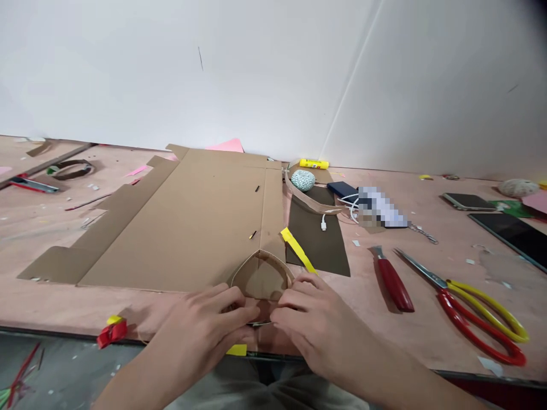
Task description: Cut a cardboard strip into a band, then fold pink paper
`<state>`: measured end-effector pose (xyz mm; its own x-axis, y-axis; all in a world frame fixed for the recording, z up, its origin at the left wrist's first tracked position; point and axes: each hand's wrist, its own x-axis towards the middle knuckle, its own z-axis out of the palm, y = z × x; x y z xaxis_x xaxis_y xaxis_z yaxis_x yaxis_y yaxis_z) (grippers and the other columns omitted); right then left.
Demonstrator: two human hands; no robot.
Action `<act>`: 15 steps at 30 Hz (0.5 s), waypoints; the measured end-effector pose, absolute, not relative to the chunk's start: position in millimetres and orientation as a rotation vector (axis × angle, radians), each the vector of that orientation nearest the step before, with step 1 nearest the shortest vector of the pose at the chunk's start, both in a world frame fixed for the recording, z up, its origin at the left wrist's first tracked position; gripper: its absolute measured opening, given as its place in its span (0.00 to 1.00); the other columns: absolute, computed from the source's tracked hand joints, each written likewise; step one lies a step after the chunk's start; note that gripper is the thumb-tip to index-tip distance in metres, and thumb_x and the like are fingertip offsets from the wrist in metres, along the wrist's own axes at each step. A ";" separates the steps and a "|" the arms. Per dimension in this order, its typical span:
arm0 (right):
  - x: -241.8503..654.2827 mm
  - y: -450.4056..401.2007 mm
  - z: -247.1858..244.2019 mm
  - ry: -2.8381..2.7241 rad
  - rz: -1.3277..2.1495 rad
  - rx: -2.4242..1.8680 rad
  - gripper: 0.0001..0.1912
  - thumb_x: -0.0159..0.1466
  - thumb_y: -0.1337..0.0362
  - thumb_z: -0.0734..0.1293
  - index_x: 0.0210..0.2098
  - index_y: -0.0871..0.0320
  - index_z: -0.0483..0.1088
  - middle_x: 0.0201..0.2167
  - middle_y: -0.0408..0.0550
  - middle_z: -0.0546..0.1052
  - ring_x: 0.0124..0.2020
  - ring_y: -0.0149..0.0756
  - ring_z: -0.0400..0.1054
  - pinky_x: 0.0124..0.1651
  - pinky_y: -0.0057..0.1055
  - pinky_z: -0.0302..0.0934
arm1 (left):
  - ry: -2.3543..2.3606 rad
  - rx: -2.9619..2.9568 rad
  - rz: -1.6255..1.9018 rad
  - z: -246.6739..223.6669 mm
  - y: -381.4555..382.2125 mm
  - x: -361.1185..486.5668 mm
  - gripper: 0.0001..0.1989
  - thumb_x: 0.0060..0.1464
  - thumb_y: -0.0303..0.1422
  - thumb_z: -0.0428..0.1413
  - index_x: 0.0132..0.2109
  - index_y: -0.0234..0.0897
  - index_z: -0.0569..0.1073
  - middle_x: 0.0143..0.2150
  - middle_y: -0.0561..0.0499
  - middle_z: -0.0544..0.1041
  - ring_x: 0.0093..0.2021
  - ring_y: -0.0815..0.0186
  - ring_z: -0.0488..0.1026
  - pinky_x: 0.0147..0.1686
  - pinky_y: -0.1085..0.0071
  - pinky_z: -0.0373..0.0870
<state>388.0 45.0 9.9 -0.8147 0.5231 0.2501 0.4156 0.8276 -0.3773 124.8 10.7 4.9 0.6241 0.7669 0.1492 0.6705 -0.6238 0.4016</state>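
Pinching cardboard loop [261, 276] | left hand [209, 319]: grip closed on it | right hand [314, 310]: likewise

I work in soft, even light; right of my cardboard loop [262, 279], the knife [394, 283] casts a shadow and a pixelated patch [380, 206] hides detail.

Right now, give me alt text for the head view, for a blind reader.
A person's left hand and right hand hold a bent brown cardboard strip at a pinkish table. Beyond lies a flat brown cardboard sheet; at right, red-and-yellow-handled scissors.
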 end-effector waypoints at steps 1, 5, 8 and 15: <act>389.5 45.1 8.9 -2.653 0.484 -0.729 0.10 0.72 0.75 0.63 0.42 0.54 0.73 0.42 0.43 0.81 0.46 0.40 0.71 0.60 0.43 0.58 | 1.173 2.537 0.410 5.0 10.5 123.8 0.08 0.73 0.31 0.54 0.55 0.46 0.74 0.41 0.54 0.77 0.36 0.64 0.74 0.32 0.68 0.63; 396.2 47.0 11.2 -2.632 0.592 -0.817 0.12 0.71 0.74 0.64 0.48 0.52 0.73 0.47 0.44 0.79 0.50 0.42 0.69 0.58 0.44 0.56 | 1.210 2.497 0.382 3.2 8.9 120.2 0.12 0.74 0.28 0.49 0.47 0.44 0.77 0.37 0.53 0.74 0.33 0.65 0.73 0.30 0.67 0.59; 396.1 46.4 8.6 -2.587 0.514 -0.821 0.08 0.73 0.73 0.66 0.43 0.53 0.74 0.45 0.43 0.80 0.47 0.42 0.69 0.53 0.42 0.56 | 1.194 2.484 0.452 1.6 8.1 120.8 0.14 0.74 0.27 0.48 0.45 0.42 0.77 0.39 0.53 0.76 0.35 0.66 0.74 0.32 0.68 0.61; 387.1 42.6 -5.6 -2.605 0.460 -0.784 0.10 0.75 0.72 0.64 0.42 0.54 0.76 0.40 0.46 0.80 0.47 0.43 0.70 0.58 0.45 0.61 | 1.150 2.419 0.652 5.4 8.8 131.5 0.11 0.74 0.29 0.50 0.52 0.44 0.77 0.45 0.53 0.82 0.40 0.68 0.80 0.37 0.74 0.70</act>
<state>387.1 42.6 -5.6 -0.7721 0.5793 0.2613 0.4549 0.7909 -0.4092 131.5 8.8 5.4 0.5570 0.7942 0.2430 0.6164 -0.5914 0.5199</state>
